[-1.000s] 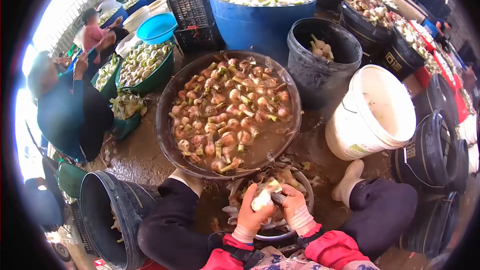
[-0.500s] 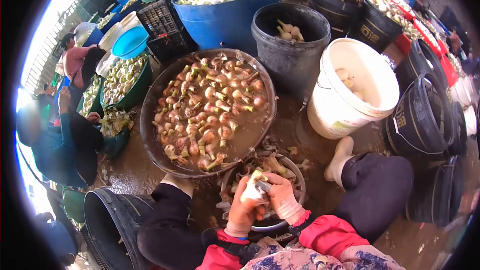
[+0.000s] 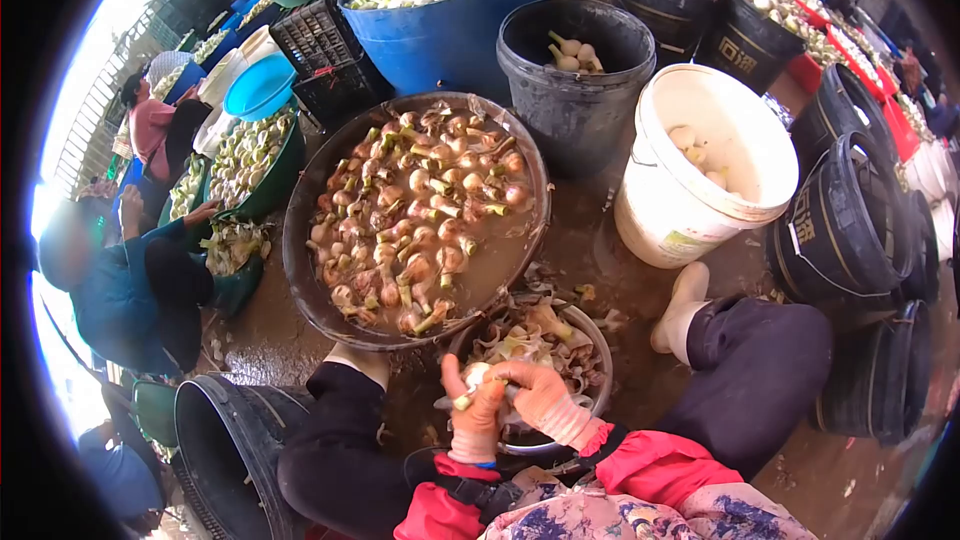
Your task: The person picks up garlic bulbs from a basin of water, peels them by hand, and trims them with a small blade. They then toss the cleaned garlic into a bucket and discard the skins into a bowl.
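Observation:
My left hand [image 3: 474,422], in an orange-and-white glove, is closed around a garlic bulb [image 3: 477,375] with pale skin and a short green stem stub. Pressed up against it, my right hand [image 3: 545,402] is closed too, gripping what looks like a small knife; a grey blade tip [image 3: 443,403] shows beside the left fingers, and its handle is hidden. Both hands are above a metal basin [image 3: 602,365] of peeled-off garlic skins [image 3: 535,345]. Just beyond stands a wide brown tub [image 3: 290,240] with unpeeled garlic bulbs [image 3: 400,230] in muddy water.
A white bucket [image 3: 640,210] with a few peeled bulbs and a dark bucket [image 3: 575,130] stand ahead to the right. Black buckets [image 3: 835,230] line the right side. An empty black bucket [image 3: 225,450] lies tilted at left. Another person [image 3: 140,280] sits at left.
The garlic bulb has been turned and lowered to the left between my hands. The blade has shifted to the left side of my left hand. The person at left has reached toward a green tub.

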`<action>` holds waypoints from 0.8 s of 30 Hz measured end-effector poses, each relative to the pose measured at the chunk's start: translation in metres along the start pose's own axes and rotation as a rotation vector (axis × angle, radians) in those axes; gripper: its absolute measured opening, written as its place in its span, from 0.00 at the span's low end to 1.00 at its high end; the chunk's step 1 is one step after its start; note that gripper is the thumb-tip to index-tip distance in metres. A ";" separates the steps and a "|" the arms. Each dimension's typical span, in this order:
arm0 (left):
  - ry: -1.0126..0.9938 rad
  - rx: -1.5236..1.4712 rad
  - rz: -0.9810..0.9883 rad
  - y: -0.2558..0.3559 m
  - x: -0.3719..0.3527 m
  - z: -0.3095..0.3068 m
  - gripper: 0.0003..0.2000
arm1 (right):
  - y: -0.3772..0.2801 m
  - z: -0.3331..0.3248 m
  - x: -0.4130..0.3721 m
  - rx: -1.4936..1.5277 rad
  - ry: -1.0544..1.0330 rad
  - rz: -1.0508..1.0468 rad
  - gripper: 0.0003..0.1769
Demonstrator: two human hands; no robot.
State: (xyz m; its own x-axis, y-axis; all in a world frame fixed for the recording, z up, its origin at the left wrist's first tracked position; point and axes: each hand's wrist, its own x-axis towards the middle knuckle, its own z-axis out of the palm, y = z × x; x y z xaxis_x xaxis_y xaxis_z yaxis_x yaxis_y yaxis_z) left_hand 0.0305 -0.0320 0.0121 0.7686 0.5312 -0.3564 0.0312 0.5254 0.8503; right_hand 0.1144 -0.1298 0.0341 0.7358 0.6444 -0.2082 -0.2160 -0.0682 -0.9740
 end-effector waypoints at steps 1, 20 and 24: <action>0.044 0.063 0.060 0.001 0.007 -0.008 0.43 | 0.001 0.004 -0.002 0.073 -0.054 0.074 0.18; -0.092 0.290 -0.017 0.022 0.005 0.002 0.26 | 0.007 -0.030 0.000 -0.143 -0.023 -0.019 0.23; -0.093 0.330 0.095 0.005 0.011 -0.013 0.23 | 0.017 -0.022 0.002 -0.151 0.040 -0.082 0.22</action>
State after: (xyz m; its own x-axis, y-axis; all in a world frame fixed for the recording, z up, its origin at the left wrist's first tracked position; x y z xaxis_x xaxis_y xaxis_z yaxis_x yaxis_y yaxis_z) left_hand 0.0309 -0.0155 0.0073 0.8326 0.4961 -0.2462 0.1501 0.2256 0.9626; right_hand 0.1261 -0.1464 0.0150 0.7724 0.6221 -0.1278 -0.0574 -0.1321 -0.9896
